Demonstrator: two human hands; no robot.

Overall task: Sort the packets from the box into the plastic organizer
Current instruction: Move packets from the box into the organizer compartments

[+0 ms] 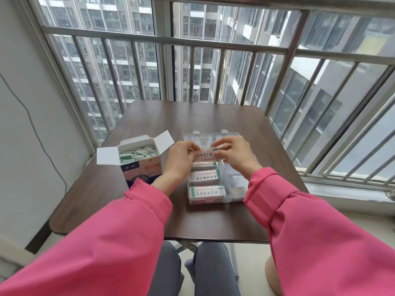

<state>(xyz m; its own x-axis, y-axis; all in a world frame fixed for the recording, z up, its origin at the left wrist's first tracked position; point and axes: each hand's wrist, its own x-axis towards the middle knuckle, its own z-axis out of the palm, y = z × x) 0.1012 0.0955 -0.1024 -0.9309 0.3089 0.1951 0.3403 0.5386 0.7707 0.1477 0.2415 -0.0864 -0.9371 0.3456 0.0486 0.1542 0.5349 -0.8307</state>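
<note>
An open cardboard box (140, 167) with white flaps stands on the table's left, full of small white-and-green packets (136, 154). To its right lies the clear plastic organizer (235, 196) with its lid open. Its left column holds stacks of packets (207, 192) in several compartments. My left hand (180, 160) and my right hand (234, 155) pinch the two ends of a small stack of packets (205, 154) just above an upper left compartment. The right-hand compartments are partly hidden by my right wrist.
The dark brown table (119, 201) stands against a barred window (213, 60), with a white wall and a hanging cable (32, 124) at the left. My knees show under the table's front edge.
</note>
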